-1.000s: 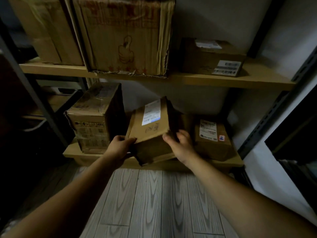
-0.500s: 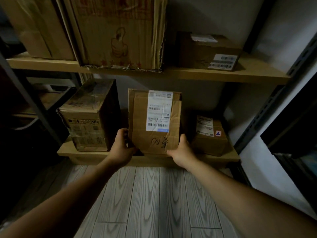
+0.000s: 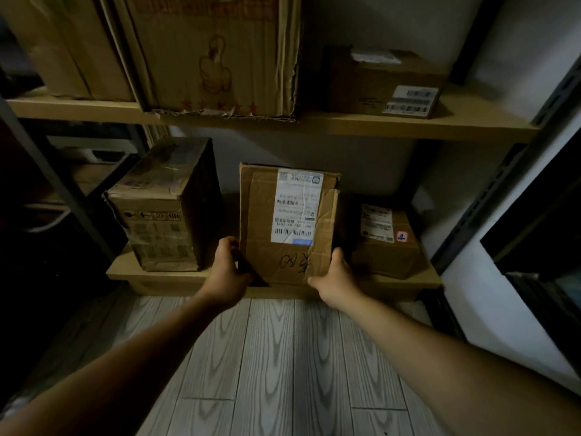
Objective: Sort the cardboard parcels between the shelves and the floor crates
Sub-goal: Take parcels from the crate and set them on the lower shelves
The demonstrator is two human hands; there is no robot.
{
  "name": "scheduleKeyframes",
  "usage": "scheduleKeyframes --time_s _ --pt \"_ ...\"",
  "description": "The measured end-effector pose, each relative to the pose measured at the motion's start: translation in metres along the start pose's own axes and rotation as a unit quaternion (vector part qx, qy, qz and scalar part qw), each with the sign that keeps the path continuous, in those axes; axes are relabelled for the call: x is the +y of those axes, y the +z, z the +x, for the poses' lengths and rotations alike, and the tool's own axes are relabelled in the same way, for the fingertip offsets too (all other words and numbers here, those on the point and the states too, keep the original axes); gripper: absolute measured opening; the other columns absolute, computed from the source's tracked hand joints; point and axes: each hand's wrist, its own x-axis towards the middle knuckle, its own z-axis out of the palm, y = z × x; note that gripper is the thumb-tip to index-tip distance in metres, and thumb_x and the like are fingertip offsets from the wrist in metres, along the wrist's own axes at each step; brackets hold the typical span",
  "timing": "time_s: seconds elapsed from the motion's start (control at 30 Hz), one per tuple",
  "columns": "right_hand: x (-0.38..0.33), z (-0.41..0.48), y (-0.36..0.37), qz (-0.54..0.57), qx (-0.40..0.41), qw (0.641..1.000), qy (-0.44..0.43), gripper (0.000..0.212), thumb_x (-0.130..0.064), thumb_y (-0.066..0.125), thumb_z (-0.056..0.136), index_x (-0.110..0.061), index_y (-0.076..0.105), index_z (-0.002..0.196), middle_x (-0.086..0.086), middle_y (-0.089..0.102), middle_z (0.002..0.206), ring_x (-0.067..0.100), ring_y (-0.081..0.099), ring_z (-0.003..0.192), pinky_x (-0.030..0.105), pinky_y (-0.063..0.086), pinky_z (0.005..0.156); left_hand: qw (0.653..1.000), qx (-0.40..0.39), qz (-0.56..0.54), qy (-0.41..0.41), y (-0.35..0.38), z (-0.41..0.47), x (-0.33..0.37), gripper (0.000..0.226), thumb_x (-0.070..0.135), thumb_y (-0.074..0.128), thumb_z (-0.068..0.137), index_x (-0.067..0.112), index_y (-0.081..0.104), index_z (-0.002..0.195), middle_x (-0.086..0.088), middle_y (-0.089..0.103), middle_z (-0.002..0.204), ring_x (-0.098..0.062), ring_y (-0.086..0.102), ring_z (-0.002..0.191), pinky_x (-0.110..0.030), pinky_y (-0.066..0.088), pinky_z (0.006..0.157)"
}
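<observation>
Two hands are on the one parcel [image 3: 289, 221]. Your left hand [image 3: 228, 272] curls its fingers round the lower left edge. Your right hand [image 3: 334, 278] grips the lower right corner, thumb on the front and the other fingers hidden behind the card.

A second ago that parcel leaned over with its label turned upward. You have since swung it upright, so the label faces you, upside down. That reads as a check of the address before you choose its place, so I judge this one as not yet sorted. Its bottom edge sits at the lip of the lower shelf [image 3: 163, 278]; whether it rests there or hangs just clear I cannot tell.

On that shelf, a taped box [image 3: 160, 209] stands just left of your left fingers, apart from them. A small labelled parcel [image 3: 386, 243] lies just right of your right fingers. High above your fingers, the upper shelf [image 3: 377, 129] carries a big worn carton [image 3: 213, 55] and a small dark box [image 3: 383, 83]. No floor crate shows, and the plank floor [image 3: 283, 357] runs below your wrists.
</observation>
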Motion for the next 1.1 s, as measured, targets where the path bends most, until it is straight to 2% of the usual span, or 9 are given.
scheduleKeyframes --time_s 0.13,0.33,0.43,0.57,0.67,0.77,0.87,0.93,1.1 --pt "0.001 0.003 0.000 0.007 0.004 1.000 0.005 0.060 -0.007 0.064 0.087 -0.018 0.029 0.134 0.007 0.045 0.137 0.026 0.046 0.127 0.040 0.044 0.099 1.000 -0.005 -0.011 -0.001 0.005 -0.001 0.004 0.071 -0.008 0.061 0.082 0.024 0.028 0.137 -0.004 0.044 0.131 -0.006 0.052 0.085 -0.009 0.049 0.050" --pt "-0.001 0.006 -0.002 0.039 0.017 0.999 -0.016 0.057 -0.009 0.061 0.090 -0.021 0.031 0.137 0.004 0.044 0.138 0.025 0.044 0.129 0.042 0.042 0.102 1.000 0.020 -0.002 0.010 0.010 0.000 0.011 0.070 -0.003 0.060 0.085 0.022 0.028 0.141 -0.004 0.045 0.133 -0.006 0.052 0.088 -0.011 0.048 0.050" --pt "-0.006 0.009 -0.004 0.068 0.055 0.995 -0.048 0.065 -0.013 0.056 0.094 -0.025 0.021 0.148 0.002 0.038 0.146 0.023 0.038 0.135 0.040 0.037 0.106 0.998 0.044 -0.006 0.033 0.014 0.006 0.015 0.064 0.005 0.060 0.087 0.026 0.031 0.140 0.001 0.046 0.136 -0.007 0.050 0.108 -0.015 0.049 0.067" --pt "-0.012 0.016 -0.004 0.097 0.091 0.989 -0.070 0.055 -0.019 0.050 0.097 -0.026 0.027 0.147 0.001 0.042 0.145 0.020 0.040 0.133 0.034 0.038 0.102 0.999 0.027 -0.003 0.037 0.019 0.018 0.016 0.063 0.008 0.057 0.089 0.030 0.031 0.142 0.001 0.039 0.142 -0.014 0.045 0.121 -0.041 0.051 0.093" --pt "-0.013 0.026 -0.003 0.082 0.106 0.990 -0.049 0.051 -0.019 0.048 0.098 -0.029 0.031 0.146 0.001 0.039 0.147 0.022 0.038 0.135 0.038 0.039 0.104 0.999 0.009 0.039 0.031 0.026 0.026 0.015 0.067 0.009 0.057 0.090 0.024 0.026 0.147 0.001 0.023 0.148 -0.014 0.039 0.118 -0.042 0.050 0.096" --pt "-0.007 0.031 0.000 0.033 0.062 0.997 -0.016 0.059 -0.018 0.050 0.097 -0.029 0.023 0.149 0.002 0.029 0.153 0.025 0.033 0.138 0.040 0.038 0.105 0.997 -0.028 0.066 0.004 0.030 0.032 0.008 0.074 0.010 0.058 0.089 0.026 0.021 0.150 0.002 0.021 0.152 -0.021 0.039 0.128 -0.041 0.048 0.099" --pt "-0.001 0.031 0.001 -0.043 0.029 0.999 -0.006 0.067 -0.022 0.054 0.095 -0.033 0.016 0.150 0.001 0.012 0.158 0.027 0.023 0.143 0.044 0.036 0.108 0.991 -0.076 0.112 -0.018 0.030 0.034 0.004 0.085 0.011 0.062 0.086 0.031 0.012 0.151 0.004 0.009 0.158 -0.026 0.020 0.143 -0.047 0.032 0.112" --pt "-0.005 0.030 -0.002 -0.089 0.050 0.994 -0.024 0.069 -0.028 0.055 0.094 -0.034 0.015 0.150 -0.003 0.001 0.159 0.027 0.013 0.145 0.047 0.032 0.112 0.987 -0.076 0.142 -0.026 0.024 0.037 0.010 0.087 0.015 0.064 0.085 0.032 0.009 0.151 0.004 0.002 0.160 -0.022 0.007 0.146 -0.043 0.022 0.115" --pt "-0.046 0.017 0.008 -0.128 0.043 0.983 -0.125 0.064 -0.033 0.056 0.093 -0.028 0.024 0.148 -0.003 0.007 0.157 0.022 0.012 0.144 0.040 0.025 0.115 0.986 -0.028 0.165 -0.020 -0.017 0.028 0.034 0.085 0.035 0.067 0.081 0.034 0.019 0.150 0.003 0.017 0.157 -0.024 0.024 0.142 -0.046 0.025 0.115"
